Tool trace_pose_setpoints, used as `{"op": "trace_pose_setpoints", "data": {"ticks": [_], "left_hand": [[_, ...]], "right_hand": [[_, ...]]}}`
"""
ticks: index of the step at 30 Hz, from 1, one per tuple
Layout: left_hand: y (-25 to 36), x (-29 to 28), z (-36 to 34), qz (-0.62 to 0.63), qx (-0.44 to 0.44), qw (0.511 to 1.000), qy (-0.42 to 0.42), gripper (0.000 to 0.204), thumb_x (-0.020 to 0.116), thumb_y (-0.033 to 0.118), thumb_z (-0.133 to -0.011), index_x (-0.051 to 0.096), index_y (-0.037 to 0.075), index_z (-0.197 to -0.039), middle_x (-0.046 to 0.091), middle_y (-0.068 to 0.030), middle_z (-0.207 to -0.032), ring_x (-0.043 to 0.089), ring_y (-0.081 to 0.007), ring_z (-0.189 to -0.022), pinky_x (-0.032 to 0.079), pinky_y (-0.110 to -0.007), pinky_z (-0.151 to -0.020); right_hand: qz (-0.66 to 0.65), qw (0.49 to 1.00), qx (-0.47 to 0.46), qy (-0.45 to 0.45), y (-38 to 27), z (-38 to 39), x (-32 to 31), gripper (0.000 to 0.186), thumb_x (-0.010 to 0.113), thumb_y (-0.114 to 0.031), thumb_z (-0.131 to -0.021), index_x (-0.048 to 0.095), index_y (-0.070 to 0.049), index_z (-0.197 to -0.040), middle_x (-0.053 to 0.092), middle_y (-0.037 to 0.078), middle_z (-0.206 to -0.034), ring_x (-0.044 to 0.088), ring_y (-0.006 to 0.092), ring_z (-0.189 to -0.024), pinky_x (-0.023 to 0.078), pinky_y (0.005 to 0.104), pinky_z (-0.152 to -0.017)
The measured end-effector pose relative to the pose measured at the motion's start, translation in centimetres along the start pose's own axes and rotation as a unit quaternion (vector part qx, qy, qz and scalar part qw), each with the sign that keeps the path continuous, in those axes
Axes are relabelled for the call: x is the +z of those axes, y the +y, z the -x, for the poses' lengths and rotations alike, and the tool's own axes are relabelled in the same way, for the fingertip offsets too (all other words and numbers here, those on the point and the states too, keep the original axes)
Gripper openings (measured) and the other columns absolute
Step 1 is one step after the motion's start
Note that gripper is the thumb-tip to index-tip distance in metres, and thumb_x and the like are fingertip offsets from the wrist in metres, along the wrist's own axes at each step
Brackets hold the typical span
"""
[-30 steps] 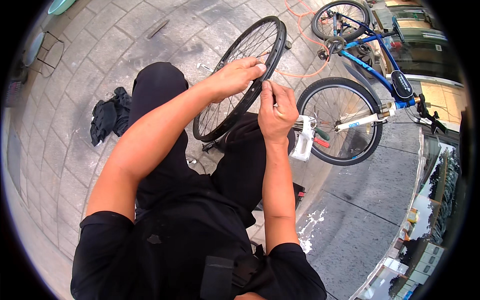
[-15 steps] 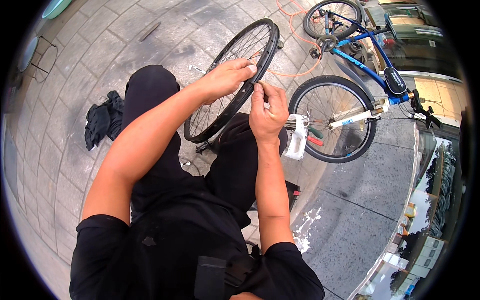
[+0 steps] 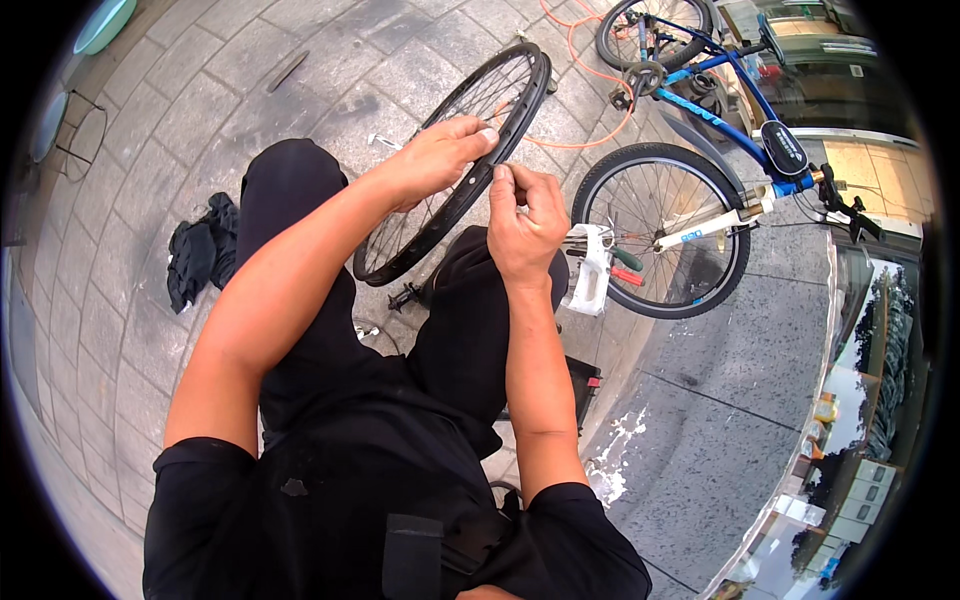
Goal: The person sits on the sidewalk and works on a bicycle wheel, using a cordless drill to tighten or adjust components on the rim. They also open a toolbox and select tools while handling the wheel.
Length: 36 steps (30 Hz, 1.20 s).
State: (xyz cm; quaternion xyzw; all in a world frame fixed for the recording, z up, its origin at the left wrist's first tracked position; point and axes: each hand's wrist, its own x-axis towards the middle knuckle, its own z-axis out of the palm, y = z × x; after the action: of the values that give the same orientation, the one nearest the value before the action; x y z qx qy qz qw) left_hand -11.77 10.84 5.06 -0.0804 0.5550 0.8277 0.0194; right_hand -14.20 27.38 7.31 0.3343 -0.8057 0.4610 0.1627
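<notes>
A bicycle wheel without a tyre, with a black rim (image 3: pixel 527 105) and thin spokes, stands tilted in front of my knees. My left hand (image 3: pixel 440 158) is closed over the rim, its thumb lying on the outer face. Just nearer to me, my right hand (image 3: pixel 525 230) pinches at the rim's outer edge with thumb and forefinger pressed together. Whatever lies between those fingertips is too small to make out. The hub (image 3: pixel 406 297) shows dark near my right knee.
A blue and white bicycle (image 3: pixel 690 100) lies at the right. Beside my right knee is a white holder (image 3: pixel 592 275) with green- and red-handled tools. An orange hose (image 3: pixel 575 145) curves behind the wheel. Black cloth (image 3: pixel 203 250) lies on the paving at the left.
Both hands and the wheel have shifted slightly left in the picture, partly with the camera. My right fingers stay at about the same spot on the rim. My left grip is unchanged.
</notes>
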Motion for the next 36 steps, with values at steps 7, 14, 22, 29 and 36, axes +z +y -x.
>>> {"op": "trace_pose_setpoints", "data": {"ticks": [7,14,22,29,36], "left_hand": [[-0.1,-0.1,-0.2,0.000,-0.004,1.000,-0.018,0.044,0.056,0.031,-0.109,0.057,-0.005,-0.134,0.066,-0.0082,-0.122,0.058,-0.0123,-0.112,0.047,-0.029,-0.098],[0.2,0.3,-0.2,0.017,-0.019,1.000,-0.002,0.033,0.056,0.027,-0.108,0.063,-0.001,-0.123,0.067,-0.0035,-0.107,0.059,-0.0086,-0.096,0.050,-0.027,-0.085],[0.4,1.0,-0.2,0.043,-0.016,0.999,-0.003,0.031,0.054,0.024,-0.107,0.063,0.000,-0.124,0.067,-0.0042,-0.108,0.059,-0.0092,-0.097,0.050,-0.027,-0.086],[-0.8,0.8,-1.3,0.060,-0.027,0.998,-0.007,0.029,0.052,0.022,-0.108,0.062,0.002,-0.125,0.067,-0.0048,-0.108,0.060,-0.0097,-0.098,0.050,-0.027,-0.086],[-1.6,0.6,-2.0,0.046,-0.019,0.999,-0.010,0.025,0.051,0.021,-0.108,0.063,0.004,-0.121,0.066,-0.0039,-0.106,0.060,-0.0099,-0.098,0.050,-0.027,-0.087]], "right_hand": [[0.000,1.000,-0.004,0.000,-0.3,-0.1,0.1,0.010,0.076,-0.002,-0.090,0.074,0.002,-0.099,0.069,0.012,-0.089,0.065,0.0161,-0.067,0.053,0.0295,-0.061],[0.022,1.000,-0.014,-0.013,-0.6,-0.3,0.0,0.009,0.077,-0.003,-0.091,0.074,0.003,-0.097,0.070,0.011,-0.086,0.064,0.0142,-0.068,0.052,0.0280,-0.062],[0.047,0.998,-0.041,-0.012,-0.1,-0.2,-0.4,0.010,0.077,-0.002,-0.089,0.074,0.001,-0.099,0.069,0.012,-0.087,0.065,0.0186,-0.067,0.053,0.0310,-0.060],[0.062,0.997,-0.037,-0.034,-0.4,-0.7,-0.7,0.009,0.076,-0.001,-0.089,0.073,0.001,-0.097,0.068,0.012,-0.085,0.065,0.0209,-0.066,0.052,0.0324,-0.060],[0.092,0.990,-0.081,-0.072,-0.5,-1.5,-0.8,0.011,0.074,-0.002,-0.090,0.072,0.001,-0.100,0.068,0.014,-0.090,0.067,0.0267,-0.067,0.053,0.0357,-0.060]]}}
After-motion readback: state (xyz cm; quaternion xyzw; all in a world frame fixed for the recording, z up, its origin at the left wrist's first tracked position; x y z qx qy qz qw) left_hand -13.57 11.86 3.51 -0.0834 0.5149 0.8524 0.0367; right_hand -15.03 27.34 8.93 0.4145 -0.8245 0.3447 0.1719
